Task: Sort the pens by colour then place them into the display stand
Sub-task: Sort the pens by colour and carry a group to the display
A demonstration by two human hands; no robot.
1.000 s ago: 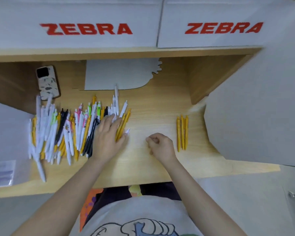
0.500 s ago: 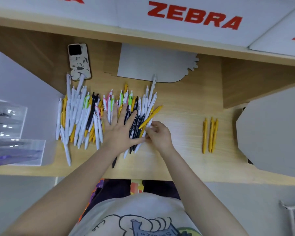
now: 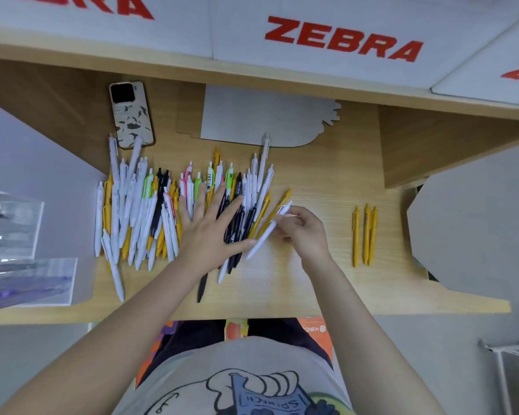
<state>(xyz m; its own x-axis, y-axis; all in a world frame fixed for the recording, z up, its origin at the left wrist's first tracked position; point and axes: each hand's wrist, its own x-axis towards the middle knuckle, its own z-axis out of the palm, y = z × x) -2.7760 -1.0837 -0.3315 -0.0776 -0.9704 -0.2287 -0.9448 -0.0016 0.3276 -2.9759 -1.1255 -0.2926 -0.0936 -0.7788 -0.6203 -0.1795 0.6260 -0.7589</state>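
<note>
A mixed pile of pens (image 3: 150,205), white, yellow, black, green and pink, lies spread over the wooden desk (image 3: 312,283). My left hand (image 3: 213,232) lies flat with spread fingers on the pile's right part. My right hand (image 3: 303,232) pinches a white pen (image 3: 267,232) at the pile's right edge, beside a yellow pen (image 3: 277,209). Three yellow pens (image 3: 364,235) lie apart in a row further right. A clear acrylic display stand (image 3: 18,250) stands at the left edge.
A phone (image 3: 131,113) in a patterned case lies at the back left. A grey cut-out board (image 3: 261,115) lies at the back middle, another grey board (image 3: 477,223) leans at the right. White boxes marked ZEBRA (image 3: 342,40) sit on the shelf above.
My right hand moved left from the bare desk to the pile's right edge and took hold of a white pen. My left hand stayed flat on the pile. The view shifted left.
</note>
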